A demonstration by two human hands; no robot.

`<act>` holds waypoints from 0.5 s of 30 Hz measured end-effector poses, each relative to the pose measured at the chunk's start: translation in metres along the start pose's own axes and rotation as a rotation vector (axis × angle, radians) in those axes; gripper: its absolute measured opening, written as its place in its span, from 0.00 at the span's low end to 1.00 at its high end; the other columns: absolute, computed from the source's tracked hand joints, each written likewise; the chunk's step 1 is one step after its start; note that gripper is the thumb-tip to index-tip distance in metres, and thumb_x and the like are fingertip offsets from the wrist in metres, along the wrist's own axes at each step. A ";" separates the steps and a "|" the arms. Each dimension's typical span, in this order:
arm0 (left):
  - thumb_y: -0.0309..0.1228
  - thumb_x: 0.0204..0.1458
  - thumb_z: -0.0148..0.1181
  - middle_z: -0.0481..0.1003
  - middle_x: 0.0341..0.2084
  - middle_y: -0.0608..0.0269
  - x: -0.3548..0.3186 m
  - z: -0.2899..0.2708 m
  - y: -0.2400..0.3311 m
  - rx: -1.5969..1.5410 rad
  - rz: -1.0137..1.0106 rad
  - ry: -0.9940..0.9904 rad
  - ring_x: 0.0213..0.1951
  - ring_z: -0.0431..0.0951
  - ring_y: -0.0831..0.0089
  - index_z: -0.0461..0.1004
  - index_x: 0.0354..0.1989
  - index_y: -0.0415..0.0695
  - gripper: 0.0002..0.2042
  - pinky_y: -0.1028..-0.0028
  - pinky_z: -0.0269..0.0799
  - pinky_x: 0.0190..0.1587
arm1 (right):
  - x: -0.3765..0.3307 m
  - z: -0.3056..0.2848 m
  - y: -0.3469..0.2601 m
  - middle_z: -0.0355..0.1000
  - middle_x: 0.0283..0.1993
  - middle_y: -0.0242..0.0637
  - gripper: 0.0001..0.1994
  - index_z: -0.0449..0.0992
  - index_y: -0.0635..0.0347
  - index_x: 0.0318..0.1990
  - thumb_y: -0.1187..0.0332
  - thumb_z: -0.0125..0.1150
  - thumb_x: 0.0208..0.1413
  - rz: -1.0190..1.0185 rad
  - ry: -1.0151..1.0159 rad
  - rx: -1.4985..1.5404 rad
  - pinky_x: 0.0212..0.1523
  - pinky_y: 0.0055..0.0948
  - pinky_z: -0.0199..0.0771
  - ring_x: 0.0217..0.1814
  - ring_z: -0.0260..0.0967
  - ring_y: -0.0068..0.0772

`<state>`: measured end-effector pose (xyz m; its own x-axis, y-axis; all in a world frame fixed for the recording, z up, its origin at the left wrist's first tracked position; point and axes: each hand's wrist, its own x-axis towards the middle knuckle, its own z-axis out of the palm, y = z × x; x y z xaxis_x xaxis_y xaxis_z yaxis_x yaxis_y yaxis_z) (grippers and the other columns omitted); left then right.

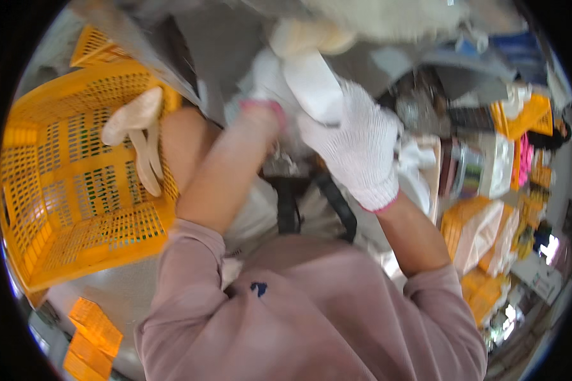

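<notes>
My right hand point(357, 143), in a white knitted glove with a pink cuff, is closed at the side of a smooth white sole-shaped piece point(314, 87). Its lower end is rounded, and its upper end meets a blurred cream-coloured part point(311, 38). On the other side of that piece is my left hand point(270, 79), also in a white glove with a pink cuff. Motion smears its fingers, so its grip cannot be made out. Beige shoe-shaped pieces point(135, 120) lean inside the right wall of the yellow basket to my left.
The large perforated yellow basket point(86, 257) stands beside my left arm. Right of my hands is an open box point(429, 162) with white pieces in it. More yellow crates point(467, 222) line the far right. Orange pieces point(90, 340) lie at lower left. A blurred pale surface point(394, 16) crosses the top.
</notes>
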<state>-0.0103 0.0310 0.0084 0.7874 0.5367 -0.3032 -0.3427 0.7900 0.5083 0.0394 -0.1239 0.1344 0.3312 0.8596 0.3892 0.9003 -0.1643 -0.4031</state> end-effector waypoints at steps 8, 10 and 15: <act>0.43 0.72 0.43 0.81 0.46 0.58 -0.019 0.033 -0.030 -0.303 0.325 0.111 0.49 0.82 0.63 0.75 0.57 0.44 0.20 0.63 0.78 0.55 | 0.022 0.025 0.003 0.82 0.40 0.46 0.23 0.85 0.57 0.45 0.49 0.74 0.49 0.310 -0.023 0.050 0.42 0.40 0.81 0.40 0.82 0.52; 0.44 0.72 0.43 0.81 0.48 0.58 -0.012 0.028 -0.035 -0.180 0.326 0.189 0.50 0.82 0.62 0.75 0.58 0.44 0.20 0.63 0.78 0.56 | 0.031 0.027 0.003 0.82 0.40 0.45 0.19 0.87 0.50 0.47 0.51 0.74 0.51 0.212 -0.195 0.178 0.43 0.39 0.80 0.42 0.81 0.51; 0.46 0.72 0.43 0.80 0.50 0.55 -0.004 0.000 -0.045 -0.388 0.144 -0.114 0.52 0.82 0.59 0.74 0.58 0.44 0.21 0.62 0.77 0.59 | 0.019 0.007 -0.006 0.81 0.41 0.44 0.22 0.86 0.53 0.44 0.49 0.77 0.48 0.306 -0.233 0.230 0.43 0.39 0.80 0.41 0.81 0.48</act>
<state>0.0016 -0.0069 -0.0129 0.7617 0.6306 -0.1487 -0.6034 0.7741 0.1918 0.0387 -0.1027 0.1382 0.4761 0.8786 0.0366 0.6758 -0.3389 -0.6546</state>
